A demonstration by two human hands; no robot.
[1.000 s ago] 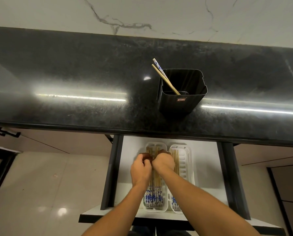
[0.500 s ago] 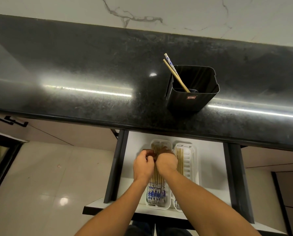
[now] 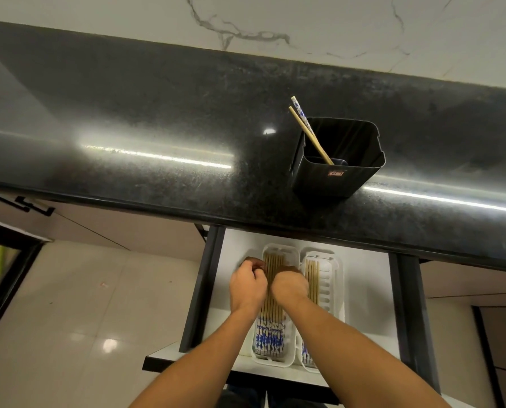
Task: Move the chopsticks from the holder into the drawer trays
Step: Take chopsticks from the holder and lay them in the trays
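A black holder [image 3: 337, 172] stands on the dark countertop [image 3: 128, 113] with two chopsticks [image 3: 309, 131] leaning out of its left corner, one plain and one blue-patterned. Below, the open white drawer [image 3: 366, 290] holds two white trays side by side. The left tray [image 3: 275, 362] carries a row of several chopsticks [image 3: 270, 334] with blue-patterned ends. The right tray [image 3: 331, 290] has a few chopsticks [image 3: 312, 272] along its left side. My left hand [image 3: 247, 285] and my right hand [image 3: 288, 284] hover over the left tray, fingers curled down onto its chopsticks.
The countertop's front edge overhangs the back of the drawer. Black drawer rails [image 3: 200, 290] run along both sides. A glossy tiled floor [image 3: 69, 319] lies to the left, with a cabinet handle [image 3: 25, 204] at the far left.
The view has shifted slightly. Both hands stay on the left tray's chopsticks, and my left hand has drawn a little to the left, opening a small gap between the hands.
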